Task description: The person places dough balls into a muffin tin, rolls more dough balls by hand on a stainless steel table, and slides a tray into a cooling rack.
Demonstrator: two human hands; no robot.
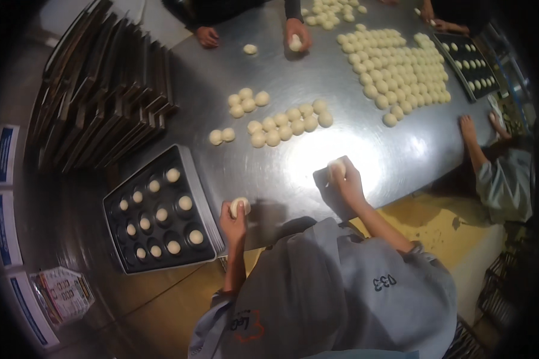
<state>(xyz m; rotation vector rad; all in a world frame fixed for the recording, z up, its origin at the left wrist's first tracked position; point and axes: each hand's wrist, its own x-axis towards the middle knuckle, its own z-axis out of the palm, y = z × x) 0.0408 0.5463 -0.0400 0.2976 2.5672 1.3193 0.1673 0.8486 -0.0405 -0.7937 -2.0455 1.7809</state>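
Observation:
My left hand (pixel 233 222) is closed round a pale dough ball (pixel 240 206), thumb on top, at the table's near edge. Farther right, my right hand (pixel 348 182) grips another dough ball (pixel 337 167) just above the shiny metal table (pixel 293 209). Beside my left hand lies a dark baking tray (pixel 205 251) with round hollows, each visible one holding a small dough ball. Beyond my hands stand a double row of dough balls (pixel 290 127), a small cluster (pixel 247 103) and a touching pair (pixel 221 136).
A large block of dough balls (pixel 395 72) covers the far right of the table. Stacked trays (pixel 111 90) lean at the left. Across the table, a co-worker's hand (pixel 297 35) holds dough. Another filled tray (pixel 468 66) sits at the right, near another person's arm (pixel 474 140).

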